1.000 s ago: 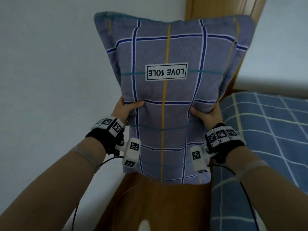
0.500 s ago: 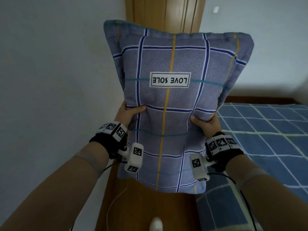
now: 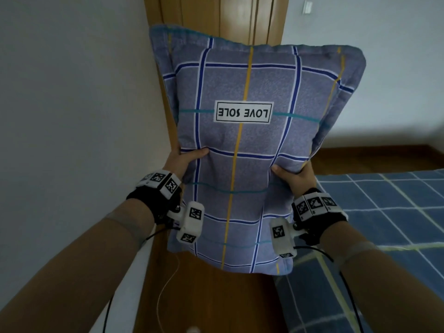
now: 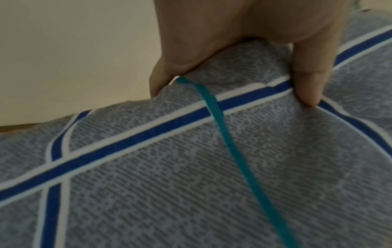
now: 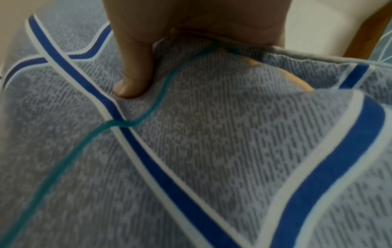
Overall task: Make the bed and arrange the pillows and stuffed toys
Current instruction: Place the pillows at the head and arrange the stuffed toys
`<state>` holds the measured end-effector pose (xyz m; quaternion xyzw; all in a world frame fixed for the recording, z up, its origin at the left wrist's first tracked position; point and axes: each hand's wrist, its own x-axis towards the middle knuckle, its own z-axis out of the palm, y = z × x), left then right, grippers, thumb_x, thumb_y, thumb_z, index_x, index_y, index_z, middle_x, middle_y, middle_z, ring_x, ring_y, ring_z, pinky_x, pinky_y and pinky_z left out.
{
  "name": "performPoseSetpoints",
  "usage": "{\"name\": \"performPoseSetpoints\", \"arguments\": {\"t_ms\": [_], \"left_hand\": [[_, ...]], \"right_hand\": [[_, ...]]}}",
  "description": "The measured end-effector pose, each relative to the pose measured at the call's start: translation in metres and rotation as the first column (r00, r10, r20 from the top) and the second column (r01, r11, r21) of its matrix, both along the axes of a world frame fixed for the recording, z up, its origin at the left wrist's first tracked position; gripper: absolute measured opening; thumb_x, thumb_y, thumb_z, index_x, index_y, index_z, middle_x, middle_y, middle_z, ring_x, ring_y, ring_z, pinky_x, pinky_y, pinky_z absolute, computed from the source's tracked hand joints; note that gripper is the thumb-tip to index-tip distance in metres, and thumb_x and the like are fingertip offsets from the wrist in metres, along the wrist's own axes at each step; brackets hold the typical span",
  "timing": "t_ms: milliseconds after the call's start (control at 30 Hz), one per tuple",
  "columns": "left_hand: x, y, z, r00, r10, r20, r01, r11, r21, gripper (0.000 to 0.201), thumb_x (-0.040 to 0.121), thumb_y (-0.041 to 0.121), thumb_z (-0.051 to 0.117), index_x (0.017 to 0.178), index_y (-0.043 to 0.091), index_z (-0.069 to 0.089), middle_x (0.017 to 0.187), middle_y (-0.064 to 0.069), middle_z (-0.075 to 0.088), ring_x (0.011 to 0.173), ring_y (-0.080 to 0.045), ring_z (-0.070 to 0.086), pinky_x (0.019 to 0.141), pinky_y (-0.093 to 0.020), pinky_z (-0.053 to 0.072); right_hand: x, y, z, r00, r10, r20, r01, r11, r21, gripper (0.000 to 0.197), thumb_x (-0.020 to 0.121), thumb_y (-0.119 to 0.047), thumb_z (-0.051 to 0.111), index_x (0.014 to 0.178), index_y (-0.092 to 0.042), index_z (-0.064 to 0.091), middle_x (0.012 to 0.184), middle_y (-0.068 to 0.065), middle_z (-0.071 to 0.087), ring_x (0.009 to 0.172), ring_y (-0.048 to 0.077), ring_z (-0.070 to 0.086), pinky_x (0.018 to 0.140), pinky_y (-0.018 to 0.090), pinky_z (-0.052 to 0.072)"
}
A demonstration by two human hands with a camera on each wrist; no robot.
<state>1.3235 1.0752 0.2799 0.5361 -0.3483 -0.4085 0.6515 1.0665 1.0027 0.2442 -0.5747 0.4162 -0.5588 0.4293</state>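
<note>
I hold a grey-blue checked pillow upright in the air in front of me, its white "LOVE SOLE" label upside down. My left hand grips its left side with the thumb on the front face. My right hand grips its right side the same way. The left wrist view shows my left hand pinching a fold of the pillow between thumb and fingers. In the right wrist view my right hand squeezes the pillow edge. The bed, covered in blue checked fabric, lies low at the right.
A wooden door frame stands behind the pillow. A white wall runs along the left. Wooden floor lies below the pillow beside the bed. A light switch sits on the far wall.
The pillow, still held by both hands, has shifted right and tilted slightly as my view turned right, showing more of the bed and far wall.
</note>
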Motion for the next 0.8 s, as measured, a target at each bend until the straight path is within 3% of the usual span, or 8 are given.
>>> {"name": "performPoseSetpoints", "arguments": {"t_ms": [167,267,367,500,567,633,700,800], "left_hand": [[0.040,-0.143,-0.027,0.999,-0.010,-0.046,0.010,1.000,0.001,0.077,0.050,0.034,0.088,0.121,0.034,0.058,0.107,0.003,0.071,0.103,-0.023,0.064,0.095,-0.047,0.047],[0.071,-0.243,-0.031,0.996,-0.054,-0.071,0.054,0.999,0.000,0.065,0.050,0.035,0.088,0.110,0.027,0.065,0.112,-0.003,0.069,0.103,-0.027,0.065,0.093,-0.046,0.049],[0.095,-0.345,-0.026,0.992,-0.105,-0.072,0.110,0.992,0.066,0.048,0.034,0.049,0.092,0.063,0.033,0.057,0.101,-0.006,0.055,0.098,-0.026,0.048,0.081,-0.044,0.039],[0.101,-0.467,-0.018,0.981,-0.188,-0.043,0.192,0.973,0.129,0.049,0.035,0.051,0.089,0.056,0.034,0.048,0.084,-0.010,0.049,0.084,-0.026,0.044,0.074,-0.043,0.037],[0.095,-0.518,-0.013,0.971,-0.238,-0.024,0.239,0.962,0.134,0.047,0.037,0.052,0.089,0.060,0.027,0.058,0.086,-0.017,0.054,0.083,-0.029,0.048,0.076,-0.044,0.040],[0.085,-0.574,-0.016,0.969,-0.247,-0.003,0.246,0.962,0.116,0.066,0.048,0.047,0.088,0.097,0.007,0.068,0.103,-0.035,0.060,0.086,-0.044,0.058,0.091,-0.057,0.046],[0.075,-0.631,-0.023,0.967,-0.255,0.020,0.252,0.963,0.099,0.082,0.058,0.037,0.083,0.122,-0.003,0.053,0.118,-0.035,0.056,0.101,-0.053,0.056,0.100,-0.062,0.040],[0.058,-0.725,-0.028,0.954,-0.294,0.063,0.286,0.952,0.108,0.064,0.056,0.042,0.082,0.108,0.008,0.068,0.101,-0.018,0.071,0.088,-0.049,0.062,0.097,-0.057,0.046]], "right_hand": [[0.040,-0.139,-0.027,0.999,-0.030,-0.029,0.031,0.999,0.026,0.077,0.063,-0.010,0.084,0.130,0.000,0.047,0.130,0.014,0.057,0.116,0.021,0.055,0.102,0.040,0.043],[0.065,-0.234,-0.026,0.998,-0.048,-0.047,0.050,0.998,0.048,0.076,0.065,-0.008,0.083,0.131,-0.002,0.046,0.131,0.014,0.057,0.120,0.026,0.054,0.103,0.046,0.043],[0.082,-0.318,-0.015,0.996,-0.073,-0.046,0.076,0.995,0.061,0.091,0.053,-0.027,0.087,0.131,-0.005,0.046,0.131,0.013,0.057,0.121,0.027,0.054,0.102,0.046,0.043],[0.087,-0.411,-0.005,0.989,-0.148,-0.019,0.149,0.987,0.056,0.101,0.043,-0.042,0.081,0.131,-0.004,0.047,0.130,0.013,0.057,0.121,0.027,0.055,0.102,0.049,0.043],[0.083,-0.458,-0.009,0.981,-0.193,0.000,0.193,0.980,0.049,0.102,0.043,-0.043,0.080,0.131,-0.003,0.046,0.131,0.013,0.057,0.121,0.027,0.054,0.103,0.049,0.043],[0.078,-0.507,-0.019,0.974,-0.226,0.012,0.225,0.973,0.056,0.101,0.045,-0.042,0.080,0.132,-0.003,0.045,0.132,0.013,0.056,0.122,0.026,0.053,0.104,0.049,0.042],[0.072,-0.560,-0.032,0.972,-0.235,0.021,0.233,0.970,0.069,0.100,0.045,-0.041,0.081,0.131,-0.004,0.045,0.131,0.013,0.057,0.121,0.026,0.054,0.103,0.051,0.043],[0.057,-0.650,-0.046,0.962,-0.273,0.025,0.270,0.959,0.085,0.102,0.045,-0.040,0.082,0.134,-0.005,0.043,0.133,0.013,0.056,0.123,0.025,0.053,0.104,0.049,0.042]]}}
